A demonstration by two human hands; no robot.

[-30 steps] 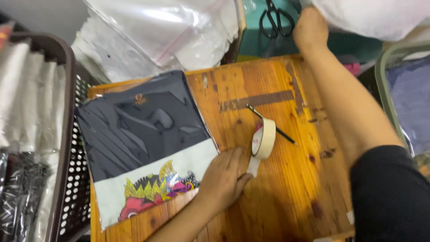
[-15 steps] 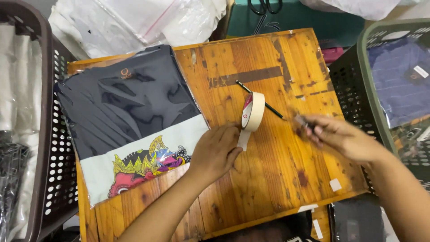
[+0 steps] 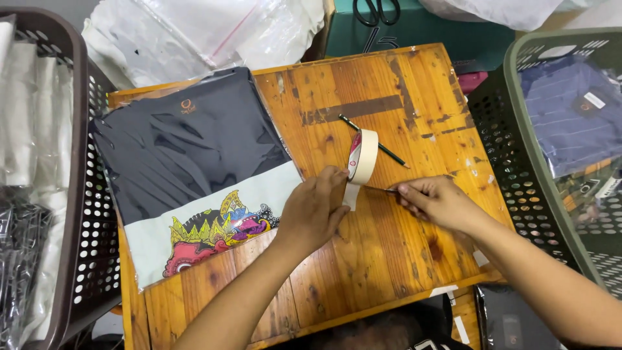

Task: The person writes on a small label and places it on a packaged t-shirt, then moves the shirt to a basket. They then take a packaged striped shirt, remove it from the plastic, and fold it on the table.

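Head view: I look straight down on my wooden bench (image 3: pixel 389 259) with both my hands near its middle.
Landmark: the roll of masking tape (image 3: pixel 363 156) stands on edge at the middle of the bench; every place below is told from it.
Left hand (image 3: pixel 311 210): just below and left of the roll, fingers curled, fingertips pinching the loose tail of tape pulled down from it.
Right hand (image 3: pixel 437 202): below and right of the roll, closed around a thin dark blade or pen-like tool (image 3: pixel 379 189) whose tip points at the tail; which kind of tool I cannot tell.
Done, as I judge: a short strip is drawn off the roll and the tool is brought up to it.
Left, as I judge: the strip is not yet severed.
Bagged shirt (image 3: pixel 194 175): left of the roll, flat in its clear bag, dark with a pale band and a colourful print; I see no tape on it.
Pencil (image 3: pixel 379 144): just right of the roll, lying loose.
Scissors (image 3: pixel 376 10): well above the roll, unused.
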